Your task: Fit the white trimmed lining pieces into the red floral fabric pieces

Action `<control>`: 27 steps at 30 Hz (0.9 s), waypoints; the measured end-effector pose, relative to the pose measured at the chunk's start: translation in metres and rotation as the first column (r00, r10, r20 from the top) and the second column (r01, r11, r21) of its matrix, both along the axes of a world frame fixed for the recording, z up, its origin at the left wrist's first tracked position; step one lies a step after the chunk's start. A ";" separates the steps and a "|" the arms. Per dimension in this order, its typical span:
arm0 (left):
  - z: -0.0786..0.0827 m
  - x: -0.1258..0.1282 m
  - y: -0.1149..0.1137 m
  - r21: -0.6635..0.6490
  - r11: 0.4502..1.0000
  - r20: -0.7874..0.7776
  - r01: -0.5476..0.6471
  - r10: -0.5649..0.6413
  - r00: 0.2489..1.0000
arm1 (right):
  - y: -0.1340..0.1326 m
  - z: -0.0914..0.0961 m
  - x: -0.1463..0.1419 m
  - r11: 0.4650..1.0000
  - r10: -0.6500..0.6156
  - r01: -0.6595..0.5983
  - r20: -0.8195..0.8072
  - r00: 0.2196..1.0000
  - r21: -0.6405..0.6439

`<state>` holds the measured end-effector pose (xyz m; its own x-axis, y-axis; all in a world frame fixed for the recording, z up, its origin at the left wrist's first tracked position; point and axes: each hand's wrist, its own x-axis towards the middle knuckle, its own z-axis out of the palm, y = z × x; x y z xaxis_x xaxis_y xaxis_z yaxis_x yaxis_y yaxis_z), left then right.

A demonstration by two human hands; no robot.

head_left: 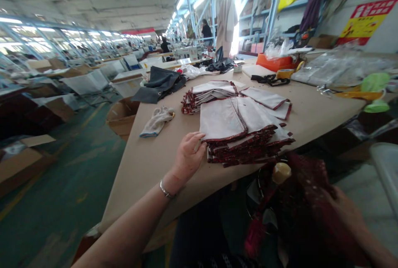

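My left hand (189,156) is at the near-left corner of a stack of folded fabric pieces (224,119), white with dark red edging. Its thumb and fingers pinch the corner of the top piece. At lower right, beyond the table's edge, my right hand (346,208) grips a dark red patterned cloth (311,181); motion blurs it, and its fingers are partly hidden by the cloth. A cream-coloured knob (281,172) and a bright pink tassel-like bit (255,235) show beside that cloth. Behind the first stack sits a second stack (214,88) of similar pieces.
On the brown-covered table (139,168) lie a pale glove (158,121), dark grey cloth (163,81), black straps (270,80) and small scissors-like metal (324,90). An orange bin (273,61) and clear plastic bags (338,71) stand farther back. A cardboard box (122,117) is at the left edge.
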<state>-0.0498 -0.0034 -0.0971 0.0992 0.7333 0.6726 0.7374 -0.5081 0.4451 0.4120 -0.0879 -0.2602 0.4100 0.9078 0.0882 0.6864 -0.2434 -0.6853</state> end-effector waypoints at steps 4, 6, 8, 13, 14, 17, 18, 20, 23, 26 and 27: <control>0.006 0.007 0.008 0.027 1.000 -0.201 0.006 0.000 0.980 | 0.015 0.003 0.001 0.999 -0.016 0.017 0.037 0.999 -0.042; 0.011 0.008 0.009 0.041 0.999 -0.347 0.016 -0.001 0.938 | 0.026 0.047 -0.022 0.996 0.036 -0.039 0.044 0.998 0.074; 0.016 0.007 0.009 0.068 0.997 -0.465 0.028 0.006 0.886 | 0.035 0.109 -0.062 0.973 0.105 -0.119 0.080 0.991 0.198; 0.027 0.008 0.013 0.026 0.998 -0.512 -0.052 0.058 0.857 | 0.056 0.224 -0.188 0.562 0.525 -0.681 0.434 0.732 0.469; 0.031 0.009 0.014 0.015 0.997 -0.495 -0.072 0.070 0.866 | 0.062 0.232 -0.210 0.522 0.560 -0.744 0.491 0.667 0.417; 0.045 0.016 0.016 0.031 0.997 -0.438 -0.076 0.082 0.895 | 0.090 0.238 -0.261 0.530 0.557 -0.817 0.633 0.538 0.229; 0.050 0.018 0.016 0.043 0.997 -0.422 -0.070 0.082 0.903 | 0.100 0.237 -0.270 0.558 0.540 -0.812 0.669 0.511 0.170; 0.059 0.020 0.016 0.059 0.996 -0.399 -0.061 0.080 0.913 | 0.121 0.236 -0.276 0.640 0.513 -0.767 0.714 0.476 0.052; 0.062 0.017 0.015 0.063 0.996 -0.359 -0.062 0.080 0.930 | 0.140 0.242 -0.261 0.791 0.468 -0.609 0.702 0.537 -0.061; 0.056 0.016 0.014 0.017 0.996 -0.245 -0.082 0.084 0.966 | 0.132 0.251 -0.235 0.859 0.371 -0.508 0.607 0.703 0.063; 0.053 0.018 0.013 -0.026 0.996 -0.161 -0.083 0.078 0.984 | 0.123 0.251 -0.229 0.843 0.351 -0.516 0.572 0.741 0.152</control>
